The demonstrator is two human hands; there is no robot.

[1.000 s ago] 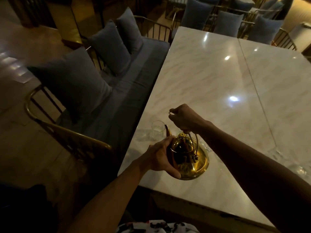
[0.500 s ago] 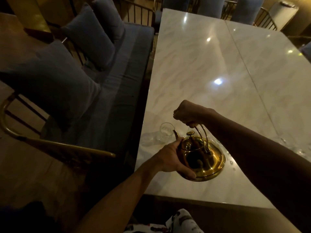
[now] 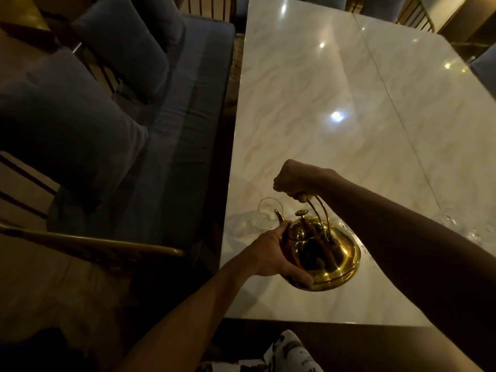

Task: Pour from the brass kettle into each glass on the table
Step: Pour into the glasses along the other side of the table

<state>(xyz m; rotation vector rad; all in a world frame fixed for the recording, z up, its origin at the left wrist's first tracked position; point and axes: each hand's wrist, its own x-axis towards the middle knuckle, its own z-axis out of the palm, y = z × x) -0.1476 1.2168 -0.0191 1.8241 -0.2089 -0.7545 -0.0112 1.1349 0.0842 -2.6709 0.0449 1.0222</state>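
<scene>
Brass-yellow and polished: the brass kettle is at the near-left corner of the desk, tilted away from the person. Its spout points toward a clear glass. The spout tip is just beside the glass rim and overlaps it from this angle. Light is dim, so I cannot tell whether liquid is running. I also cannot tell whether the kettle's base touches the desk or is lifted off it.

The right grip is a closed fist over the top of the kettle's wire handle, fingers wrapped round a pale handle piece. The forearm crosses in from the right.

The left grip is cupped against the kettle's left flank. The thumb lies up by the spout base and the fingers curl under the lower body, holding it. The lid knob stands upright on the lid, between the spout and the handle wires.

The glass stands close to the desk's left edge, with faint reflections around its foot. More glassware shows beyond the right forearm, well apart from the kettle and too blurred to count.

The desk top is pale marble with a seam running its length and several ceiling-light glints. To its left is a blue-grey upholstered bench with cushions, and a gold metal chair arm nearer the camera. Patterned cloth shows at the bottom edge.
</scene>
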